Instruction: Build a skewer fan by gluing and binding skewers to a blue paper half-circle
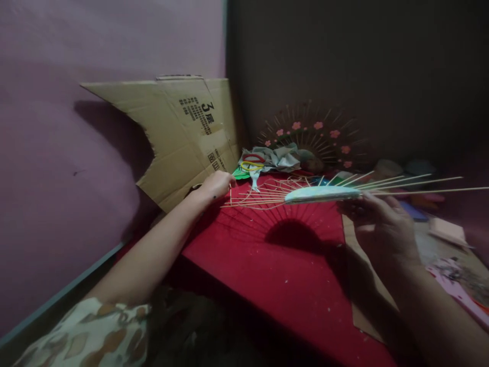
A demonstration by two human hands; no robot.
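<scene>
My right hand (382, 224) holds a pale round disc (323, 193) flat above the red surface (282, 270); thin wooden skewers (412, 184) stick out of the disc all round like rays. My left hand (216, 184) reaches to the far left edge of the red surface, fingers curled around a thin stick at the tips of the skewers. The disc casts a round shadow on the red surface below.
A torn cardboard sheet (179, 132) leans against the pink wall. A second skewer disc with pink flowers (313, 135) stands at the back. Crumpled paper and rubber bands (267, 159) lie behind the disc. Cardboard and paper scraps (451, 260) lie at right.
</scene>
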